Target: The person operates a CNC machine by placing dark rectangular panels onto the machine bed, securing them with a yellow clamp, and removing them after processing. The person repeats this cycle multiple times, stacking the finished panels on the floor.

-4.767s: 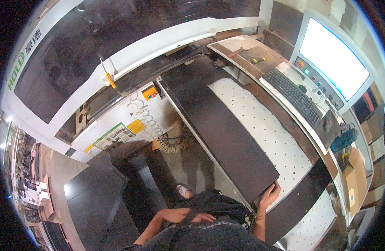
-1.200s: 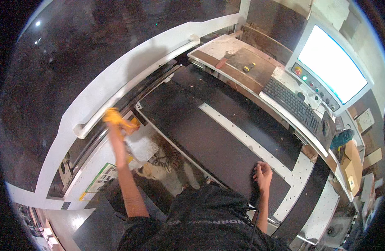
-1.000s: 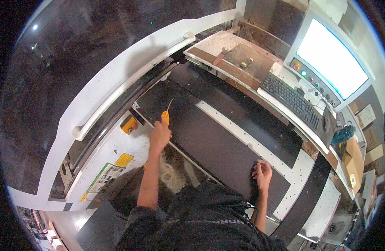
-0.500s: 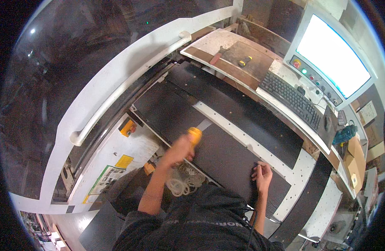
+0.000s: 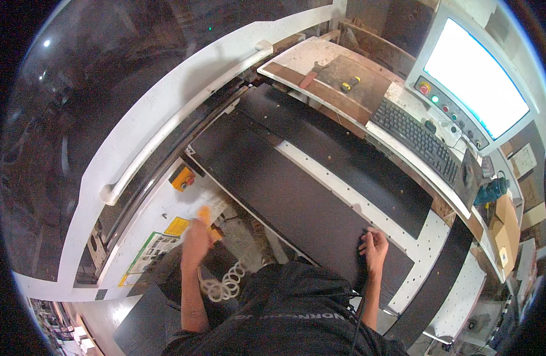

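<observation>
My left hand (image 5: pixel 196 240), smeared by motion, is closed around a yellow air gun (image 5: pixel 204 212) off the table's front-left side. A pale coiled hose (image 5: pixel 225 286) hangs just below that hand. My right hand (image 5: pixel 375 244) is over the right part of a dark flat panel (image 5: pixel 273 181), near the white perforated strip. Its fingers are bent and apart, with nothing visible in them. The dark panel lies across the machine table, and a second dark panel (image 5: pixel 344 154) lies beyond the strip.
A white machine frame with a long handle rail (image 5: pixel 184 127) stands at left. A yellow box with a red button (image 5: pixel 182 178) is below it. On the back shelf are a red-handled tool (image 5: pixel 308 79), a small yellow-black tool (image 5: pixel 350 84), a keyboard (image 5: pixel 414 140) and a bright monitor (image 5: pixel 478 77).
My left hand has swung left and toward me with the air gun, off the panel and past the table's edge. The coiled hose has shifted left. My right hand has barely moved.
</observation>
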A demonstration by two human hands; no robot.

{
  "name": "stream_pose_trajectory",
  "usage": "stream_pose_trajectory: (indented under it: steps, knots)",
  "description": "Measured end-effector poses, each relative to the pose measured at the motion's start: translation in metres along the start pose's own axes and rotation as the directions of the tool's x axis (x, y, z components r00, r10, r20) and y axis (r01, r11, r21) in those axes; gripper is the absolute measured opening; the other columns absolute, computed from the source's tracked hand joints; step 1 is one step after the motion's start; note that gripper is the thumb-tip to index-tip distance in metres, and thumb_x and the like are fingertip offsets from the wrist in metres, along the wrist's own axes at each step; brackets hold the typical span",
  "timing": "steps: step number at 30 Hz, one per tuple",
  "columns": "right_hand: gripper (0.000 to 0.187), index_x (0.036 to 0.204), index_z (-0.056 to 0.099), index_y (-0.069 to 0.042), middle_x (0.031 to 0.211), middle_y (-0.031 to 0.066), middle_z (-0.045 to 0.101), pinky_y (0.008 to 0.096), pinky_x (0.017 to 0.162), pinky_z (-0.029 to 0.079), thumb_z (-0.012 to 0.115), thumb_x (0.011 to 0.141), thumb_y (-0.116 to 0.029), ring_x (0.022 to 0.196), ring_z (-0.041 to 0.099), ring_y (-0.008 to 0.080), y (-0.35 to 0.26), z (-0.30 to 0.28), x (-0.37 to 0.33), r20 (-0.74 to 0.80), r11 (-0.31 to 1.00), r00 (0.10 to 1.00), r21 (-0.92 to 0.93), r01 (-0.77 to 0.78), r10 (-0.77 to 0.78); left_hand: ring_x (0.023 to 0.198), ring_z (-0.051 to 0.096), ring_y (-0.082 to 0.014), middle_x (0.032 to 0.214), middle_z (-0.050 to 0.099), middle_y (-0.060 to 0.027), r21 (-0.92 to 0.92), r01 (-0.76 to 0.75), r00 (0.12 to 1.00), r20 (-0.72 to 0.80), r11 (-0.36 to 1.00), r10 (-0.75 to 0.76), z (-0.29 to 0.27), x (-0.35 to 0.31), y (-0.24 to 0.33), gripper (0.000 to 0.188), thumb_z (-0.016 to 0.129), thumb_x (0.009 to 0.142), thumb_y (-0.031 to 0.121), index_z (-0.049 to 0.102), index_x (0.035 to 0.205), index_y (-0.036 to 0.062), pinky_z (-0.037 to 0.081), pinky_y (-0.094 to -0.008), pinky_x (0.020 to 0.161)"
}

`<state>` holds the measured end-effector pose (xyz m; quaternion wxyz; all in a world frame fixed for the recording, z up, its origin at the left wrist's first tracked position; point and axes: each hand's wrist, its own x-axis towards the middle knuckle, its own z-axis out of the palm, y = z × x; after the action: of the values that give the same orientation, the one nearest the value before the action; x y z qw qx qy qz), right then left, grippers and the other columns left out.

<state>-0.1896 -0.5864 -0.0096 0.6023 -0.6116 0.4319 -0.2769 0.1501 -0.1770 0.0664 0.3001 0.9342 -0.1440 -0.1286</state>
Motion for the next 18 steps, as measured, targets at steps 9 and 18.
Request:
stream_pose_trajectory:
  steps: [9,18]
  knots:
    - [0.026,0.121,0.064,-0.001,0.096,0.0087,0.069,0.0292,0.054,0.058,0.058,0.103,-0.019,0.077,0.068,0.0165,0.010,-0.056,0.057,0.005,1.000,1.000,0.011,0.013,-0.013,0.076,0.066,-0.0214,0.094,0.069,-0.0116,-0.455,0.108,0.768,0.603,0.884,0.217,-0.040,-0.041,0.050,0.056,0.029,0.110,0.049,0.059,0.117,0.0032,0.055,-0.0344,0.071]
    - [0.058,0.132,0.056,0.004,0.128,0.0241,0.064,0.0446,0.103,0.048,0.076,0.088,-0.028,0.118,0.062,0.0397,0.055,-0.182,0.215,-0.352,0.688,0.856,-0.726,0.006,-0.379,0.077,0.070,-0.0281,0.084,0.070,-0.0141,-0.326,0.037,0.993,-0.096,0.945,-0.072,-0.032,0.002,0.035,0.059,0.029,0.110,0.051,0.059,0.099,0.0010,0.054,-0.0438,0.077]
